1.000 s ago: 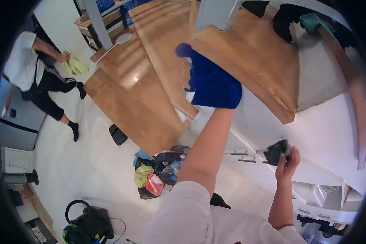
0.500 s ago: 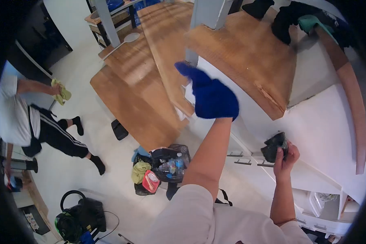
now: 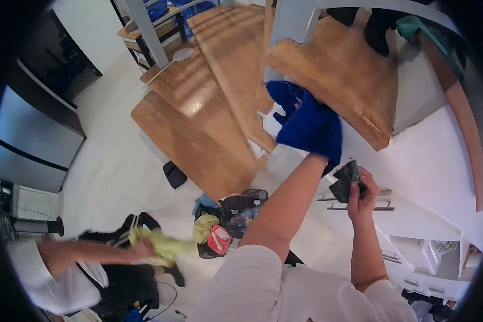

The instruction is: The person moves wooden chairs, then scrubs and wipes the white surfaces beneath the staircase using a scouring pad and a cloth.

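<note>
My left hand is closed on a blue cloth that drapes over most of it, so only a bit of the fingers shows. The cloth is beside the edge of a wooden stair step and in front of the white stair side; whether it touches either, I cannot tell. Lower down on the right, my right hand grips a dark, folded scouring pad between thumb and fingers. Behind that hand are white drawers with metal handles.
Wooden steps descend to the left, with a white paddle-shaped thing on one. Below them lie bags and a bottle. A co-worker at lower left holds a yellow-green cloth. A black flat object lies on the floor.
The blue cloth has shifted right in view and now hangs spread over my left hand. My right hand appears slightly higher and further left. The co-worker has come closer, with the yellow-green cloth.
</note>
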`<action>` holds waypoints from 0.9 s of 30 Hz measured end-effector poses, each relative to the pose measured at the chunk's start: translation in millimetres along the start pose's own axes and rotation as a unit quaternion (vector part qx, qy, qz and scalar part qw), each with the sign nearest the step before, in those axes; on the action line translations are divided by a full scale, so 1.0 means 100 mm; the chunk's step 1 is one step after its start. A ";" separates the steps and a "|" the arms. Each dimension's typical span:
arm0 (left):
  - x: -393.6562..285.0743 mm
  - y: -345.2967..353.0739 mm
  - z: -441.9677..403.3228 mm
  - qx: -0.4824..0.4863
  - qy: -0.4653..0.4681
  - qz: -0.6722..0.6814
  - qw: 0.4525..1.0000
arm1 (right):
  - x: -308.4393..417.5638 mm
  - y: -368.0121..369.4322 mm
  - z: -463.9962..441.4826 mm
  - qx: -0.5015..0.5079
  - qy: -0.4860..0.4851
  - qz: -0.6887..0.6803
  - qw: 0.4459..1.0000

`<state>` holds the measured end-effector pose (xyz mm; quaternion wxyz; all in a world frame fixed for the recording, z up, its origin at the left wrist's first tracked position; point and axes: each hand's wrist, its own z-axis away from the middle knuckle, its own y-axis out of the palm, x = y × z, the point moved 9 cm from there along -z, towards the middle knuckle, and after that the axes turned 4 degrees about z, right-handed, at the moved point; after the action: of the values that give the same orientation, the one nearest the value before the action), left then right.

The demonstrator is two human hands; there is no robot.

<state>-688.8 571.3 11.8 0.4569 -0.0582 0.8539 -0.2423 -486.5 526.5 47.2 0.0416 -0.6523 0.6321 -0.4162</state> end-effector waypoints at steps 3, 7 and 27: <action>0.64 0.47 0.08 0.104 0.001 -0.163 0.981 | -0.10 0.12 -0.02 -0.010 0.058 -0.009 0.998; 0.56 0.39 0.14 0.165 0.143 -0.270 0.938 | -0.55 0.28 -0.05 -0.066 0.233 -0.152 0.958; 1.53 -1.25 0.79 0.361 0.258 0.034 0.896 | -0.16 2.17 0.46 0.144 0.448 -0.358 0.807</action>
<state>-728.0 383.8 -81.7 0.2182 0.2046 0.7973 -0.5243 -628.3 476.3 -116.3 -0.3042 -0.5598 0.2349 -0.7341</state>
